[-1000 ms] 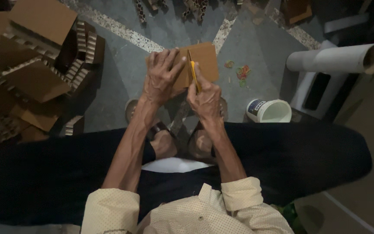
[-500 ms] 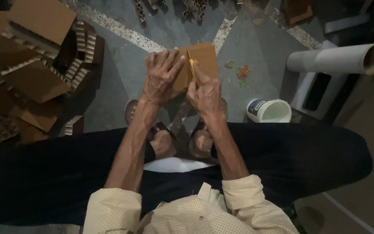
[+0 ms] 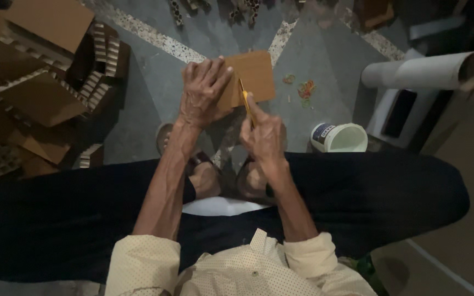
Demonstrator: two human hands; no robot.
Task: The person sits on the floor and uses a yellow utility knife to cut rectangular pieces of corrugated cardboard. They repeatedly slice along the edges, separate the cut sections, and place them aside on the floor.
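From the head camera, the left hand [image 3: 203, 90] is clamped over the left edge of a brown cardboard piece [image 3: 254, 77] held above the grey floor [image 3: 149, 109]; the right hand [image 3: 264, 134] is closed around a yellow tool [image 3: 244, 98] laid against the card's lower edge. A white tub [image 3: 340, 137] stands right of the hands; coloured rubber bands [image 3: 304, 89] lie beyond it; stacked cardboard [image 3: 34, 93] fills the left; a white tube [image 3: 423, 71] lies on the right.
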